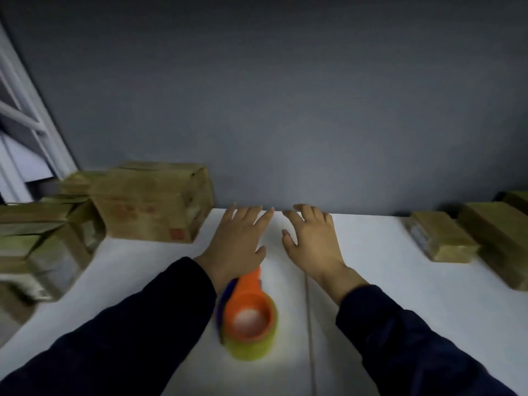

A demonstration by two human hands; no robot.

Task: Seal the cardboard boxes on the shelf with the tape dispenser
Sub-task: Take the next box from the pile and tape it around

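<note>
Both hands empty over white shelf [385, 281], tape dispenser lying loose

Left hand [238, 238] and right hand [313, 238] side by side near the far edge, fingers spread and straight, gripping nothing (contact with surface unclear); orange tape dispenser [248, 312] lies just beside the left wrist, partly under it; big cardboard box [143, 207] just left of left hand; stacked boxes [43, 238] far left; flat boxes [443, 238] at right; frame blurry

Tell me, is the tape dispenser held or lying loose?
The tape dispenser lies loose on the white shelf, roll core up. Left hand and right hand are spread open beyond it, gripping nothing.
</note>
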